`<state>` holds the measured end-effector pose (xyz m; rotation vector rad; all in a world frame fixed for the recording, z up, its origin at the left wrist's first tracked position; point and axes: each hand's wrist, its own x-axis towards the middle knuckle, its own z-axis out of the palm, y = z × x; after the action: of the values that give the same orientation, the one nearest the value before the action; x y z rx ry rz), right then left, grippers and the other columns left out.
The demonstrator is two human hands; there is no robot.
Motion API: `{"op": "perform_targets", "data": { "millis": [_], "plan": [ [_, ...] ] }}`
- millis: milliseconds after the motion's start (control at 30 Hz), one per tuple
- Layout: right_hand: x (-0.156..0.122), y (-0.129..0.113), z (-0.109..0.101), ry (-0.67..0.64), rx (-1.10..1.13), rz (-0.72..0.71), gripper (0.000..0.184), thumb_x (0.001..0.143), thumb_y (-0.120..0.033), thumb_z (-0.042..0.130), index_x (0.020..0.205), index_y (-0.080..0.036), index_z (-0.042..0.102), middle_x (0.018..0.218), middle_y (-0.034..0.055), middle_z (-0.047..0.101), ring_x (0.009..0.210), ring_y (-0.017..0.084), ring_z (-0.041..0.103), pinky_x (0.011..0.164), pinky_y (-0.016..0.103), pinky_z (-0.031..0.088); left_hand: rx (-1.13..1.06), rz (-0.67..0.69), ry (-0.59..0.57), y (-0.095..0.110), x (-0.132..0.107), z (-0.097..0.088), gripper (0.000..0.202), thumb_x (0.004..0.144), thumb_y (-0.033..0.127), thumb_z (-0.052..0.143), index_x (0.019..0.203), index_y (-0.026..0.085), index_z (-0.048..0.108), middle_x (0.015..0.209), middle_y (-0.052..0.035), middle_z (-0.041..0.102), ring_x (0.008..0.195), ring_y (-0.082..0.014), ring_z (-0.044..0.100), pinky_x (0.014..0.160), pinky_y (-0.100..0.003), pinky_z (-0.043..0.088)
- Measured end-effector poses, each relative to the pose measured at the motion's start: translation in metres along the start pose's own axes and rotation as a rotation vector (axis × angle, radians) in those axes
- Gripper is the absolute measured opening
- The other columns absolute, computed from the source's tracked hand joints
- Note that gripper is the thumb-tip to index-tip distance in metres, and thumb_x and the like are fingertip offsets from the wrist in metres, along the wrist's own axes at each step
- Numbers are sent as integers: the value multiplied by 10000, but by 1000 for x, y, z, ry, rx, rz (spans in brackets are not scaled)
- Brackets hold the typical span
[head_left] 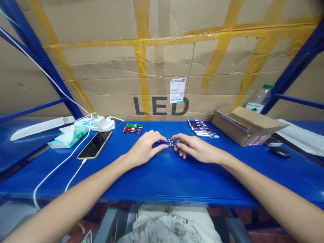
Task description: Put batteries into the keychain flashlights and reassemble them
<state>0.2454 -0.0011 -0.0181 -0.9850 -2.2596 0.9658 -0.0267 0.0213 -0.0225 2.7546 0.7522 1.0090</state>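
Over the middle of the blue table, my left hand (142,147) pinches a small blue metal keychain flashlight (164,143) between thumb and fingers. My right hand (196,147) is closed on the blue carabiner clip (176,143) at the flashlight's right end, where shiny ring parts show between the two hands. My fingers hide much of both pieces. Beyond my left hand lie green keychain flashlights (135,126) and red ones (130,130) with clips. Past my right hand is a row of several more flashlights (198,128) in purple, black and silver.
On the left are a phone (95,145) on a white cable, a tissue pack (69,136) and a power strip (101,124). An open cardboard box (249,126), a black mouse (280,152) and a bottle (260,98) stand right. A large taped carton (113,77) walls off the back.
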Motion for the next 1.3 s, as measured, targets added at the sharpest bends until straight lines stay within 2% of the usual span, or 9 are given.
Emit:
{"op": "perform_targets", "data": {
  "millis": [200,367,533,767,1000,1300],
  "plan": [
    [-1,2,-3,-14,7,-47,373,1116,-427,508,1386,-190,605,1060,67,750,781,158,733,778,318,609,5,4,0,0,0,0,189,1081,354,652,1119,187,732,1012,-54,746,934,-213,631,896,-368,483],
    [-1,3,-2,-9,-32,-61,427,1091,-414,570,1446,-188,641,946,43,762,785,175,744,805,323,596,1,7,7,0,0,0,202,1085,370,644,1113,190,732,1016,-60,751,941,-217,642,899,-369,494],
    [1,6,-1,40,-56,-54,419,1067,-410,597,1398,-167,677,953,57,782,778,183,734,793,325,586,1,8,1,0,0,0,187,1075,354,661,1118,187,733,1032,-61,755,942,-217,636,909,-375,494],
    [2,2,-2,138,-103,-102,355,1042,-398,627,1290,-168,732,1057,73,802,875,208,720,826,321,566,-42,-3,-27,4,0,0,160,1059,338,688,1116,198,742,1049,-55,768,949,-216,645,908,-360,503],
    [1,-9,-1,150,-286,-248,277,1104,-338,532,1143,-188,761,928,59,739,831,203,644,799,310,491,-101,-21,-43,6,0,1,154,1057,342,695,1113,207,747,1055,-48,773,954,-211,646,910,-357,503],
    [0,-11,2,199,-321,-248,359,1114,-399,492,1212,-206,779,964,70,782,839,217,664,829,326,505,-139,-58,-18,6,1,2,218,1064,406,675,1099,208,760,1031,-59,771,935,-216,645,871,-360,512]
  ]
}}
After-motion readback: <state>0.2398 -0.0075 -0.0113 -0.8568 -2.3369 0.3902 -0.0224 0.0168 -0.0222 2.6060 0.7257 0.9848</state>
